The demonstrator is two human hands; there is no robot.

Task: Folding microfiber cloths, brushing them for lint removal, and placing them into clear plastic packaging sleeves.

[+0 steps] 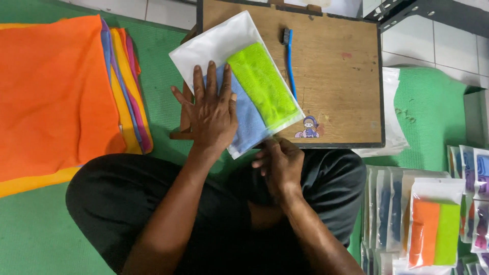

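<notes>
Head view: a clear plastic pouch (239, 76) with a blue cloth (249, 119) and a green cloth (262, 84) inside is lying on the small wooden desk (336, 76). It is pressed flat by the open left hand (211, 112), while its near edge is pinched by the right hand (277, 163).

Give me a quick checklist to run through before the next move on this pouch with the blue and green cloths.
1. Pouch lies flat on the wooden board: ok, though its near end overhangs the board's edge.
2. Left hand presses the pouch down over the blue cloth: ok.
3. Green cloth sits beside the blue one inside the pouch: ok.
4. Right hand is at the pouch's near end: ok; whether its fingers pinch the opening, cannot tell.
5. Pouch mouth closed: cannot tell, hidden by the right hand.
6. Blue toothbrush is clear of the pouch: not ok, it lies right against the pouch's edge.
</notes>
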